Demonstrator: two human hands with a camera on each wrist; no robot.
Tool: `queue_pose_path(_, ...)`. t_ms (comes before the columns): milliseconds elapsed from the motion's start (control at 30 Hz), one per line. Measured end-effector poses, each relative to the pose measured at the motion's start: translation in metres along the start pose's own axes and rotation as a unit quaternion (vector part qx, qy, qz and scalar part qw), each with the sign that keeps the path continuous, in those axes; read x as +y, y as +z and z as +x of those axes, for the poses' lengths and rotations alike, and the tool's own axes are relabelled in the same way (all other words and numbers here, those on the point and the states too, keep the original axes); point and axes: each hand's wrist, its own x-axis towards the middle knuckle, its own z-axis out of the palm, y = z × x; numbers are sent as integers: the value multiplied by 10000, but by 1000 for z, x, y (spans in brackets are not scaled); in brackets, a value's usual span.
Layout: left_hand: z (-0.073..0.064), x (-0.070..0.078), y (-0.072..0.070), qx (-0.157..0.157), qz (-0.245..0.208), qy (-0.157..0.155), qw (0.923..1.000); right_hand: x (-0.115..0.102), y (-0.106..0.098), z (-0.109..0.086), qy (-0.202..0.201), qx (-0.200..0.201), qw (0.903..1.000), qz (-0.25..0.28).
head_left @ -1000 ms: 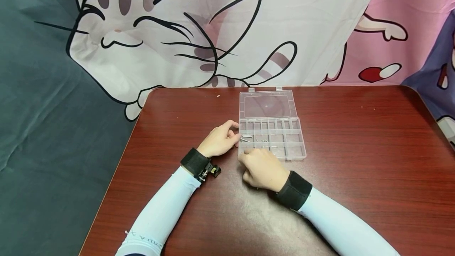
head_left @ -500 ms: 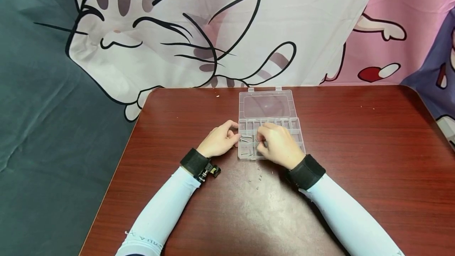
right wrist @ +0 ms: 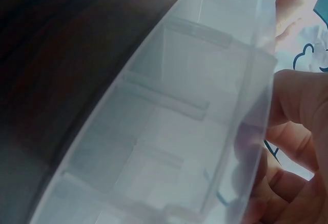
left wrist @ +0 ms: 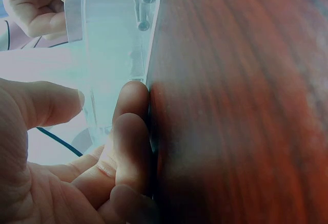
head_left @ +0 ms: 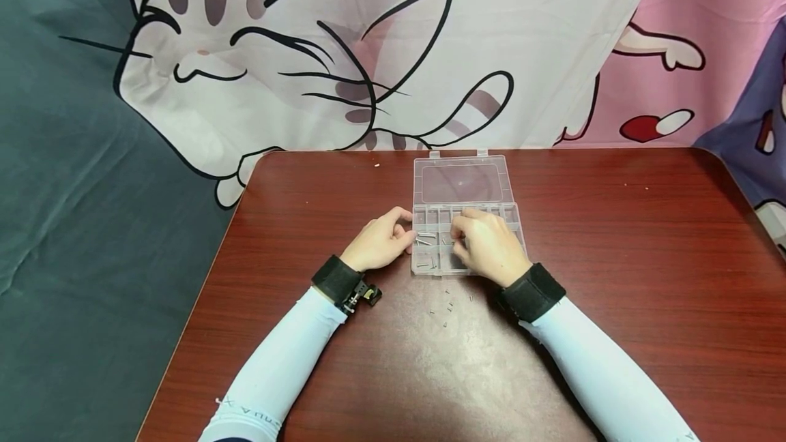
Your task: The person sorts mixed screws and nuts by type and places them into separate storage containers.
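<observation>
A clear plastic compartment box [head_left: 522, 227] lies on the table with its lid [head_left: 460, 179] folded back. My left hand [head_left: 382, 241] is at the box's left side, fingers against the outer wall in the left wrist view and thumb held apart. Over the middle compartments is my right hand [head_left: 488, 244], its fingers bent downward; whether anything is between the fingertips is hidden. Long screws [head_left: 426, 236] lie in a left compartment, and shorter ones [head_left: 424, 265] sit in the front left one. Several tiny screws [head_left: 450, 307] are scattered on the table before the box.
The brown wooden table [head_left: 614, 278] extends widely around the box. A cat-print cloth [head_left: 393, 53] hangs behind its far edge. Each wrist wears a black strap; a small camera [head_left: 371, 294] shows on the left one.
My right hand went from the box's front edge up over its middle compartments, then slightly farther right, uncovering the tiny screws on the table. The left hand has kept its place.
</observation>
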Motion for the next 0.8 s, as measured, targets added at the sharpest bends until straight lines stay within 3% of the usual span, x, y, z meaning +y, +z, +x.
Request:
queue_pose_path(600, 0, 1, 0, 34, 40, -35, 10000, 0, -1, -1, 6, -50, 10000, -59)
queue_pose_path(800, 0, 1, 0, 14, 32, -55, 10000, 0, -1, 1, -120, 165, 9996, -177)
